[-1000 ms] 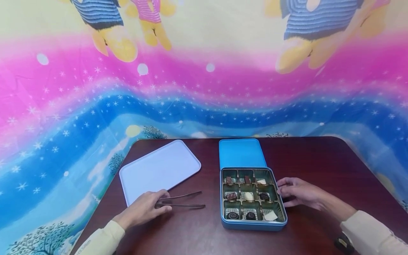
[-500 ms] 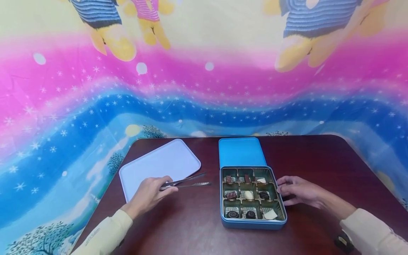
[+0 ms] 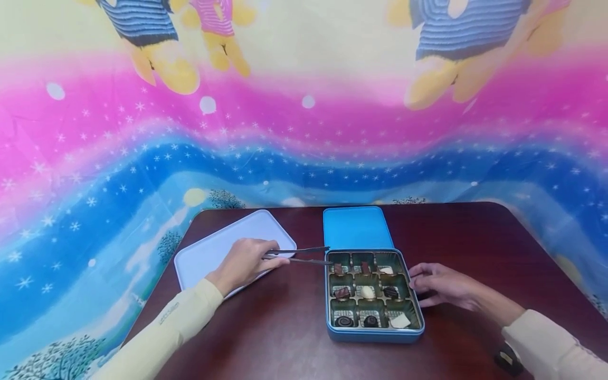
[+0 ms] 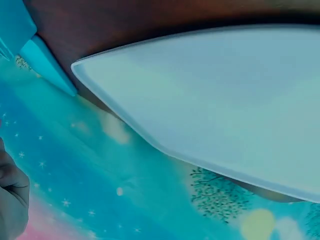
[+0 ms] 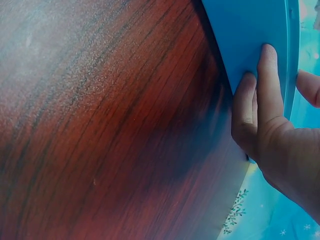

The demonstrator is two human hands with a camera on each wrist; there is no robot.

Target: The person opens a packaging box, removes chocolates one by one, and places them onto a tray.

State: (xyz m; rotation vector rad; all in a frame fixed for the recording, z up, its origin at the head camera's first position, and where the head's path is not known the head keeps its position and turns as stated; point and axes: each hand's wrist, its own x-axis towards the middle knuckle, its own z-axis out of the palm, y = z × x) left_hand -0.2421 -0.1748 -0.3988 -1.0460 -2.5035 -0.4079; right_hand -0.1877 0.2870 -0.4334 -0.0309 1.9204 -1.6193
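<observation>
My left hand (image 3: 247, 262) grips a pair of metal tongs (image 3: 304, 249), their two arms spread apart. The tongs' tips reach the back left corner of a blue tin (image 3: 375, 335), overlapping its rim near a brown chocolate (image 3: 338, 269). Inside the tin a gold divided insert holds several chocolates, among them a cream one (image 3: 368, 292) in the middle and a dark swirled one (image 3: 344, 321) at the front left. On the tin's right side rests my right hand (image 3: 444, 285). In the right wrist view its extended fingers (image 5: 270, 85) lie against the blue wall.
A white tray (image 3: 204, 258) lies angled at the left of the dark wooden table (image 3: 456, 232), partly behind my left hand. Behind the tin lies a blue lid (image 3: 357, 227). A patterned cloth (image 3: 285, 132) hangs beyond the table's back edge.
My left hand has moved right and away from me with the tongs, whose tips now reach the tin's back left corner. My right hand stays at the tin's side.
</observation>
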